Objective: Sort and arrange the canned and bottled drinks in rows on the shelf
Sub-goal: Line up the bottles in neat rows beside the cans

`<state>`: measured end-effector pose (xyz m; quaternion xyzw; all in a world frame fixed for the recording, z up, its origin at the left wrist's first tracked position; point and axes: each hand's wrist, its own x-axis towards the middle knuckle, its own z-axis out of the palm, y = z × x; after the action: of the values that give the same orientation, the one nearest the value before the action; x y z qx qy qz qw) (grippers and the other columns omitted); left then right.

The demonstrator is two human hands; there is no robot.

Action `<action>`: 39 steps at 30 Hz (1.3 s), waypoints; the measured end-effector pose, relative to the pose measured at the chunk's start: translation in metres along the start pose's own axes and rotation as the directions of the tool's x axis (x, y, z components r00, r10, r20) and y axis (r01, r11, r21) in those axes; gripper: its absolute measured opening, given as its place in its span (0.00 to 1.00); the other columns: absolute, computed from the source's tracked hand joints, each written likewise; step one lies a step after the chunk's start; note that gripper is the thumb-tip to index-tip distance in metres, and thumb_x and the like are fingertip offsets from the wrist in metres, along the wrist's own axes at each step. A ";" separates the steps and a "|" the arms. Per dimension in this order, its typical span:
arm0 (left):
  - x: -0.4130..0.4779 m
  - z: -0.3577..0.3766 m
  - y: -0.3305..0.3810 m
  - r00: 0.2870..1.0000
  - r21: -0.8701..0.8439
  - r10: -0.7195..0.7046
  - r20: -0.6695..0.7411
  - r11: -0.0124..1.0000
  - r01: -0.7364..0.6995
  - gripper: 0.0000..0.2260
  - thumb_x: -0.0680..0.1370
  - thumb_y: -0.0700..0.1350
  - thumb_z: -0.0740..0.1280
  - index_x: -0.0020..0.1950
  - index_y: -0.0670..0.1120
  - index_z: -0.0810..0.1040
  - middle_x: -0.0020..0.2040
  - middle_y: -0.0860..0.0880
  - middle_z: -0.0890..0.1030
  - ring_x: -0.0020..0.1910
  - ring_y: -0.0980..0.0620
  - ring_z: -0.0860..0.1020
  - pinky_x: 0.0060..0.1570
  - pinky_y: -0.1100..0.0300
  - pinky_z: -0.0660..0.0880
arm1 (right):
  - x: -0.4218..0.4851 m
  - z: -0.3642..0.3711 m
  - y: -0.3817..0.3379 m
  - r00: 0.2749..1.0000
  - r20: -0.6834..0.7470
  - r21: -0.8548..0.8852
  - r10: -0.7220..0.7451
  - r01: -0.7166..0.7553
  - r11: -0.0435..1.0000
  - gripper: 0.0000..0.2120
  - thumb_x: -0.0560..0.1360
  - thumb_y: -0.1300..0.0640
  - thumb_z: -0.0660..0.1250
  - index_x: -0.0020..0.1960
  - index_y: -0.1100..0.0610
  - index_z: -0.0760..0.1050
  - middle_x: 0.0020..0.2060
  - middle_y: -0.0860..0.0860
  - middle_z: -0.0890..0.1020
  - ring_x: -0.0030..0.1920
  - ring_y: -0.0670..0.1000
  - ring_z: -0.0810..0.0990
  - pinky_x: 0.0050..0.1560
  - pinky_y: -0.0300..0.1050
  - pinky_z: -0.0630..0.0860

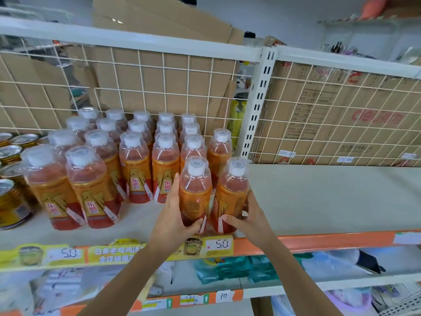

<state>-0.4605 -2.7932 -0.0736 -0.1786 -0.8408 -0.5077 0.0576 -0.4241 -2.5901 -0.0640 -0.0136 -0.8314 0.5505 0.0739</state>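
Note:
Two orange bottled drinks with clear cap covers stand at the front edge of the shelf (319, 201). My left hand (175, 215) grips the left bottle (194, 192) round its lower body. My right hand (248, 220) grips the right bottle (232, 192) the same way. Both bottles are upright and side by side. Behind and to the left, several rows of the same bottles (136, 160) stand on the shelf, and one more bottle (219, 151) stands alone at the right end near the back. Gold cans (11, 201) sit at the far left.
A white wire grid back panel (159, 87) with cardboard boxes behind it closes the shelf's rear. A white upright post (257, 106) divides the bays. The orange front rail carries price tags (218, 245). Lower shelves hold packaged goods (227, 267).

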 end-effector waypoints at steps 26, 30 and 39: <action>0.038 -0.162 0.053 0.982 0.567 0.133 0.131 0.803 -0.184 0.21 0.74 0.52 0.69 0.65 0.47 0.71 0.61 0.48 0.74 0.58 0.48 0.74 0.57 0.55 0.72 | 0.023 0.116 -0.036 0.998 0.038 0.096 -0.041 0.037 0.995 0.37 0.65 0.58 0.78 0.63 0.43 0.59 0.58 0.43 0.73 0.55 0.34 0.74 0.50 0.28 0.72; 0.057 -0.179 0.051 0.936 0.517 0.102 0.336 0.811 -0.274 0.21 0.75 0.43 0.69 0.67 0.48 0.70 0.65 0.50 0.73 0.60 0.53 0.72 0.59 0.61 0.68 | 0.027 0.114 -0.037 0.999 -0.034 0.056 -0.030 0.032 0.998 0.37 0.64 0.59 0.78 0.65 0.48 0.59 0.53 0.38 0.74 0.53 0.36 0.74 0.54 0.35 0.74; 0.058 -0.184 0.038 0.898 0.561 0.157 0.410 0.733 -0.385 0.31 0.72 0.50 0.72 0.72 0.53 0.63 0.68 0.53 0.67 0.68 0.54 0.65 0.64 0.60 0.63 | 0.032 0.105 -0.034 0.998 0.052 0.126 -0.037 0.030 0.992 0.28 0.67 0.67 0.74 0.60 0.53 0.66 0.52 0.47 0.77 0.51 0.41 0.76 0.43 0.29 0.75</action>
<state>-0.5167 -2.9238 0.0621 -0.3551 -0.9225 -0.1446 0.0444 -0.4683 -2.6961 -0.0700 0.0202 -0.7972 0.6003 0.0612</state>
